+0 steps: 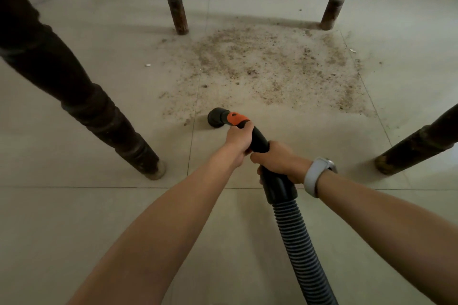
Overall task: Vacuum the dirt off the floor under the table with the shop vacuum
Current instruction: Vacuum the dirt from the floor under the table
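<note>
**Both hands on the vacuum wand, nozzle at the edge of the dirt**

Our left hand (238, 140) grips the black wand (257, 142) just behind its orange collar (237, 119), fingers curled round it. Our right hand (277, 163), with a pale watch (316, 176) on the wrist, grasps the same wand lower in the frame, where it widens into the cuff of the ribbed hose (300, 247), which runs off the bottom edge. At centre frame the round black nozzle (216, 117) sits low over the tiled floor (74, 218), at the lower left fringe of the dirt (272, 64). That brown scatter spreads across the upper middle, between four dark wooden table legs (174, 0)
</note>
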`<state>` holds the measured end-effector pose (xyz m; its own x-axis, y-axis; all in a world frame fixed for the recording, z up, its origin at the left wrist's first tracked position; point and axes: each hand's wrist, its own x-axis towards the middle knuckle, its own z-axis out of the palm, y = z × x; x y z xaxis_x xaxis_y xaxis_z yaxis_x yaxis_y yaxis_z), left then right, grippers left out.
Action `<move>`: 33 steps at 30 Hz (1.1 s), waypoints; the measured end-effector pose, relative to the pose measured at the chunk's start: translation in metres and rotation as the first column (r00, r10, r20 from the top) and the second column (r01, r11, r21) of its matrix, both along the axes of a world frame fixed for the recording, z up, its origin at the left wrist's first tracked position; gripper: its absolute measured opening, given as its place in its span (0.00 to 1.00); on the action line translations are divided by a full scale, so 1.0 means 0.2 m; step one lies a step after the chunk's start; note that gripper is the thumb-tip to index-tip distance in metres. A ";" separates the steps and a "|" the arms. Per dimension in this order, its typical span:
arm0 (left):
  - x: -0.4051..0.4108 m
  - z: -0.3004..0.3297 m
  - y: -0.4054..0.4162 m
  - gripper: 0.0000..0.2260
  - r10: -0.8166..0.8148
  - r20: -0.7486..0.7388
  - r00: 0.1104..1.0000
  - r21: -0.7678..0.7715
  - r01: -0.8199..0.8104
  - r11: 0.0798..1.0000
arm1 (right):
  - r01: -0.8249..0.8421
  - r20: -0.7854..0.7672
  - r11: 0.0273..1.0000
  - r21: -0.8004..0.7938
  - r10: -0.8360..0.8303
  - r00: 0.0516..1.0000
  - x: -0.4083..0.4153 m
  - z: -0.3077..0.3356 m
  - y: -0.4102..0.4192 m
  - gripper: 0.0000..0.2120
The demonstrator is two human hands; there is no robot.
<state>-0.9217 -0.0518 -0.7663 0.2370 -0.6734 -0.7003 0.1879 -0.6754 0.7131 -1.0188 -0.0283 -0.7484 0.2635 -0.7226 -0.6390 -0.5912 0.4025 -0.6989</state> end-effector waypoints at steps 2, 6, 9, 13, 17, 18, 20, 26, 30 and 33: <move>-0.01 0.00 0.02 0.22 -0.010 -0.014 1.000 0.000 0.010 1.000 | -0.003 0.026 0.998 0.057 0.002 1.000 -0.04 0.01 0.01 0.05; -0.04 -0.05 0.12 0.18 -0.009 -0.071 0.997 0.021 0.011 1.000 | -0.108 0.088 0.983 0.150 0.095 0.992 -0.15 0.02 0.07 0.05; -0.01 -0.07 0.14 0.20 -0.012 -0.066 0.998 0.042 0.015 0.999 | -0.123 0.078 0.984 0.132 0.113 0.990 -0.13 0.00 0.09 0.07; 0.07 -0.04 0.08 0.22 0.034 -0.034 0.999 0.044 -0.032 0.998 | -0.149 -0.067 0.989 -0.025 0.147 0.987 0.00 -0.05 0.04 0.09; 0.08 -0.02 -0.01 0.20 0.027 -0.002 1.000 0.001 -0.027 1.000 | -0.178 -0.200 0.971 -0.162 0.144 0.969 0.06 -0.07 -0.04 0.09; 0.08 -0.02 -0.02 0.20 0.018 0.005 1.000 -0.001 -0.018 1.000 | -0.168 -0.185 0.974 -0.153 0.138 0.973 0.05 -0.08 -0.06 0.09; 0.07 -0.03 -0.01 0.20 0.000 0.022 1.000 0.011 0.000 1.000 | -0.162 -0.117 0.981 -0.105 0.149 0.982 0.03 -0.07 -0.06 0.08; 0.23 -0.11 0.12 0.17 0.074 0.042 0.996 -0.001 -0.074 0.997 | -0.287 -0.016 0.957 -0.027 0.287 0.958 0.13 -0.08 0.00 0.09; 0.35 -0.13 0.16 0.18 0.179 0.049 0.983 -0.021 -0.178 0.984 | -0.332 -0.103 0.937 -0.106 0.322 0.941 0.29 -0.11 0.03 0.10; 0.42 -0.14 0.19 0.18 0.262 0.057 0.963 -0.024 -0.261 0.965 | -0.393 -0.160 0.911 -0.122 0.372 0.914 0.36 -0.12 0.04 0.14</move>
